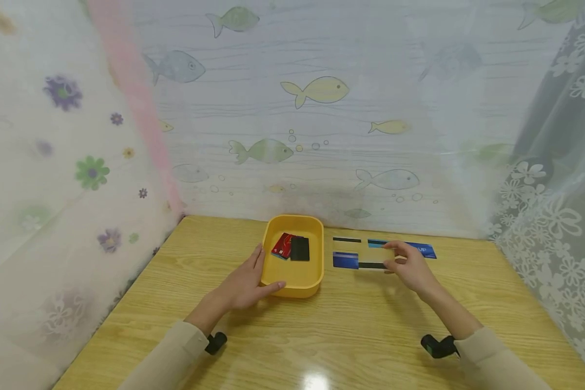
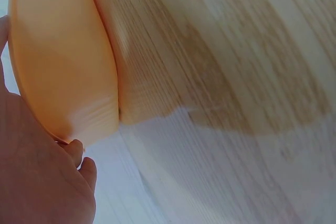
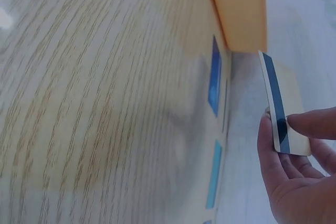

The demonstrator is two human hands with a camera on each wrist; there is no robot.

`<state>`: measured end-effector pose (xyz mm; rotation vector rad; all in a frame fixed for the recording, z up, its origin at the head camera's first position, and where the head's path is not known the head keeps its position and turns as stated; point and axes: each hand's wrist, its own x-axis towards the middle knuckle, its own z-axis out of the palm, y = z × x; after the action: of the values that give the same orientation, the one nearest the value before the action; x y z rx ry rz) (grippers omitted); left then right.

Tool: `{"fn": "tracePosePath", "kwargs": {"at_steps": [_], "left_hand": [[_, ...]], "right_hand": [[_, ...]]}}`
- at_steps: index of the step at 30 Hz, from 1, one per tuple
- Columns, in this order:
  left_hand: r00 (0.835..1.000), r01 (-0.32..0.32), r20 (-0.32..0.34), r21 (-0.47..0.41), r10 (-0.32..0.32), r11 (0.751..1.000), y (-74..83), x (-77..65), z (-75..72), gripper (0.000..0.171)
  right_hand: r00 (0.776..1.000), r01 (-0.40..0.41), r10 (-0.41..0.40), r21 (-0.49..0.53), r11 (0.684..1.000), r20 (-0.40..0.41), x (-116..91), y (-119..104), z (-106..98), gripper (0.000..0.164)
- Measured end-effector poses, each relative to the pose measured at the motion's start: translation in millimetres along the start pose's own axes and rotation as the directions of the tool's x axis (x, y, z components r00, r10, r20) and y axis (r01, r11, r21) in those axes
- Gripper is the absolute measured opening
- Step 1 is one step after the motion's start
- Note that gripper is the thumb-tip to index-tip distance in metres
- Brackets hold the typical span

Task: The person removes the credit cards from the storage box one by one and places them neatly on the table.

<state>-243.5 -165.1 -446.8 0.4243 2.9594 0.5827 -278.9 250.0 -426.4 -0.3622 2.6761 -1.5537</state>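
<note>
One worktop (image 1: 351, 336) carries a tray (image 1: 292, 275), which the left hand (image 1: 245, 284), spread against its left side with thumb at the near rim, seemingly steadies. Right of the tray, the right hand (image 1: 411, 266) pinches a striped card (image 3: 290, 88) by one end, off the worktop, likely to leave its other end free.
</note>
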Motion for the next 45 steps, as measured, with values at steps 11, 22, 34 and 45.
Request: {"fn": "tracePosePath", "kwargs": {"at_steps": [11,22,34,45], "left_hand": [[1.0,-0.009,-0.002,-0.009,0.009,1.0,-2.1,0.9,1.3,0.118],[1.0,-0.02,0.0,-0.004,0.02,1.0,-3.5,1.5,3.3,0.119],[1.0,-0.017,-0.003,0.005,0.017,1.0,-4.0,0.9,1.7,0.119],[1.0,-0.018,-0.001,-0.005,0.018,1.0,-2.3,-0.7,0.2,0.119]], "right_hand": [[0.999,-0.042,0.042,-0.047,0.998,-0.001,5.8,25.5,-14.7,0.044],[0.995,-0.102,0.103,-0.094,0.99,0.006,14.6,45.4,-18.5,0.044],[0.996,-0.055,0.074,-0.348,0.936,0.042,27.9,40.6,-12.4,0.038],[0.994,-0.067,0.098,-0.407,0.911,0.057,38.8,42.5,-9.5,0.037]]}}
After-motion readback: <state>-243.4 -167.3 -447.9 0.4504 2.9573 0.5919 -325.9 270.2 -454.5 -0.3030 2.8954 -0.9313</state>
